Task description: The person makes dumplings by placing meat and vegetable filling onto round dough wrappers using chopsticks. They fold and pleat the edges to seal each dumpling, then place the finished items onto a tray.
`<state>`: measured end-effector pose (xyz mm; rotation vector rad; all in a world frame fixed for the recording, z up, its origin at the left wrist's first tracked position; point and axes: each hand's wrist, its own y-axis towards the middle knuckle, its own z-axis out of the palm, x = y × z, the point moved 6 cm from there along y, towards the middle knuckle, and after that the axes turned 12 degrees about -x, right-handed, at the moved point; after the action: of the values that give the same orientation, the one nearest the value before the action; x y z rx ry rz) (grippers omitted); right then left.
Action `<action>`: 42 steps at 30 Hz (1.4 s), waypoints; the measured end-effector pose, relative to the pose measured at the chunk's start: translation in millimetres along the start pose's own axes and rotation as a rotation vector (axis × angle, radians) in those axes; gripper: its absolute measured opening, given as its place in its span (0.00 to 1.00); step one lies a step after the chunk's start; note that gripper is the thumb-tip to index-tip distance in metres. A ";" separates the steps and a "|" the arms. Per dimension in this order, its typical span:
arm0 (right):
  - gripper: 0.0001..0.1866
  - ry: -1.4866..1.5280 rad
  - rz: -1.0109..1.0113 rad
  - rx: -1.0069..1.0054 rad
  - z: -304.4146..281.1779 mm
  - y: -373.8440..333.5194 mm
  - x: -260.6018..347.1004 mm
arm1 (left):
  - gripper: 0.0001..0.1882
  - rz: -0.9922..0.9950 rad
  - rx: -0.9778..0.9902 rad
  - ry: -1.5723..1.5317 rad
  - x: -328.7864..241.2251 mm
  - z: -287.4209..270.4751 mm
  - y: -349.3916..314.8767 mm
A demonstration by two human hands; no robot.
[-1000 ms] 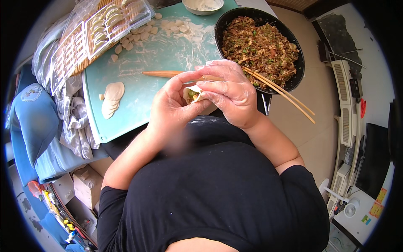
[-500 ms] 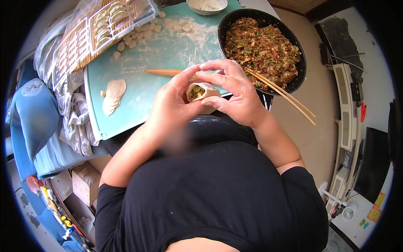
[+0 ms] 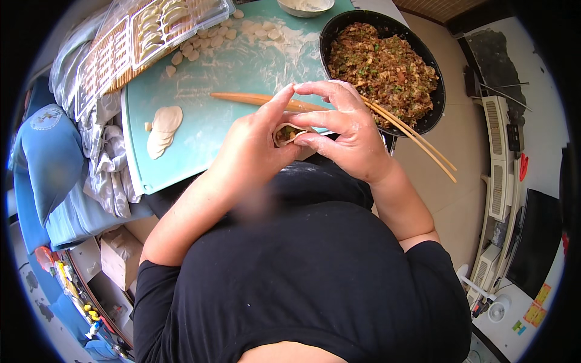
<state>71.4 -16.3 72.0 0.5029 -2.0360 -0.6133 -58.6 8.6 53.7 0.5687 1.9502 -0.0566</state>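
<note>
- Turquoise mat (image 3: 212, 78) spread toward eleven o'clock of the view.
- Black pan (image 3: 375, 18), heaped with brown filling (image 3: 381, 72), sat at one o'clock.
- Left hand (image 3: 251, 142) and right hand (image 3: 351, 130) met at twelve o'clock.
- Stacked wrappers (image 3: 163, 130) lay at ten o'clock.
- Filled wrapper (image 3: 287, 134) gaped between the hands, grasped by both.

Left of the filled wrapper (image 3: 286, 134) lie flat wrappers (image 3: 164, 129); right, 2 chopsticks (image 3: 394, 123) overhang the pan (image 3: 440, 100).
</note>
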 end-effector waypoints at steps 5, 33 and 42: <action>0.11 0.025 0.015 -0.037 -1.9 -2.3 -1.1 | 0.36 0.000 -0.023 -0.048 1.6 1.8 -0.4; 0.04 -0.119 -0.244 -0.078 -12.4 8.3 22.8 | 0.17 -0.343 0.124 -0.526 12.9 14.3 -5.9; 0.07 -0.137 -0.246 0.035 -10.4 11.1 24.4 | 0.18 -0.321 0.139 -0.438 12.9 12.9 -6.3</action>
<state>67.1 -23.7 99.5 0.7582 -2.1337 -0.7779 -54.5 4.0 35.4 0.2943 1.5960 -0.4826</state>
